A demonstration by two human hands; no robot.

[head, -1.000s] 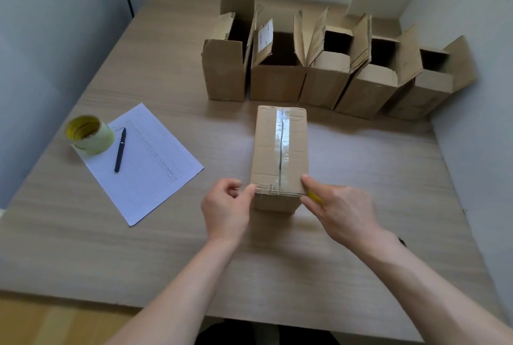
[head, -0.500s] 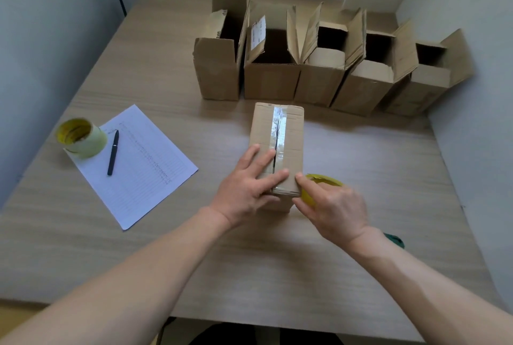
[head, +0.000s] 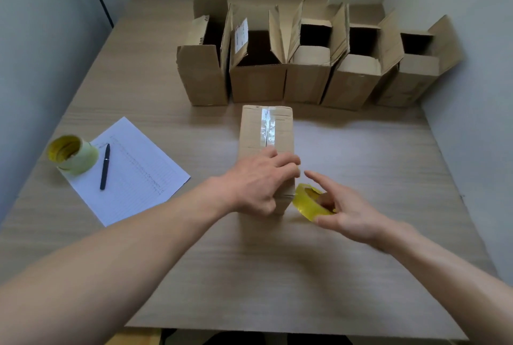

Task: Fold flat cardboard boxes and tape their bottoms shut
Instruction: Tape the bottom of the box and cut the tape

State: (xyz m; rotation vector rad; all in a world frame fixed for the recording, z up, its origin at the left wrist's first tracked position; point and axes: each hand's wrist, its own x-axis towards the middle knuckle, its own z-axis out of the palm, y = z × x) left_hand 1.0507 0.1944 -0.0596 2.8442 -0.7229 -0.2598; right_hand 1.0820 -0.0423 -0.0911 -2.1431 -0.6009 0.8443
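Observation:
A cardboard box (head: 251, 129) stands bottom-up in the middle of the table, with a shiny strip of clear tape (head: 268, 125) running along its centre seam. My left hand (head: 259, 182) lies over the near end of the box, fingers across the top and thumb down the near face. My right hand (head: 342, 207) is just right of the box and holds a yellow tape roll (head: 309, 203), with fingers through its core and the index finger stretched out toward the box corner.
Several folded boxes (head: 305, 78) with open top flaps stand in a row at the back. At the left lie a sheet of paper (head: 133, 169), a black pen (head: 105, 166) and a second tape roll (head: 72, 154). Walls close in on both sides.
My left hand went from the near left corner onto the box top and slid right. My right hand drew the yellow roll away from the box end to its right side.

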